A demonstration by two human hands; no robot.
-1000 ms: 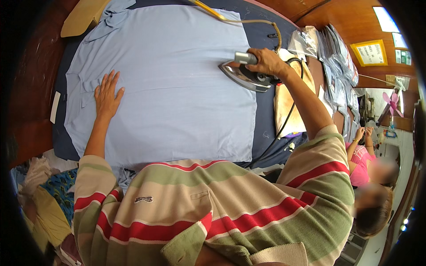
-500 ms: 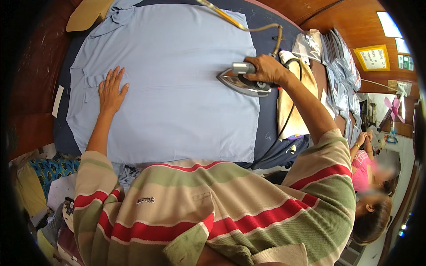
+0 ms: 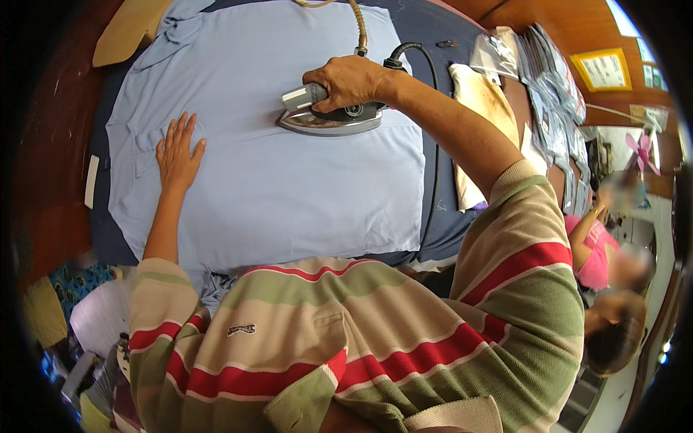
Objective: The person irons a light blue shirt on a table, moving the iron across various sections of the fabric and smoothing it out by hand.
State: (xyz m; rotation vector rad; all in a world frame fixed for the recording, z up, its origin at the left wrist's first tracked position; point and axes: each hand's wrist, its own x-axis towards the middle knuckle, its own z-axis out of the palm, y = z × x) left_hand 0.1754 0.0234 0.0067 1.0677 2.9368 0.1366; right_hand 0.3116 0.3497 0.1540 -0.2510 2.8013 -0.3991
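A light blue shirt (image 3: pixel 289 195) lies spread over a dark blue padded table cover (image 3: pixel 440 231). On its left part, near the placket, my left hand (image 3: pixel 178 153) rests flat with the fingers apart. My right hand (image 3: pixel 351 83) is wrapped round the handle of a steam iron (image 3: pixel 332 121), whose metal soleplate sits on the right-middle of the shirt, tip toward the left. From the iron's back run a tan hose (image 3: pixel 360 29) and a black cord (image 3: pixel 437 130). My palm hides most of the handle.
A cream cloth (image 3: pixel 485 108) lies right of the shirt. Beyond it are stacks of bagged folded garments (image 3: pixel 552 94). Cardboard (image 3: pixel 130 29) is at the far left corner, a white strip (image 3: pixel 92 182) at the left edge. Two other people (image 3: pixel 595 252) are at the right.
My right hand has slid the iron leftward and slightly away from me across the shirt, from its right edge inward. The hose and cord moved along. My left hand stays nearly in place.
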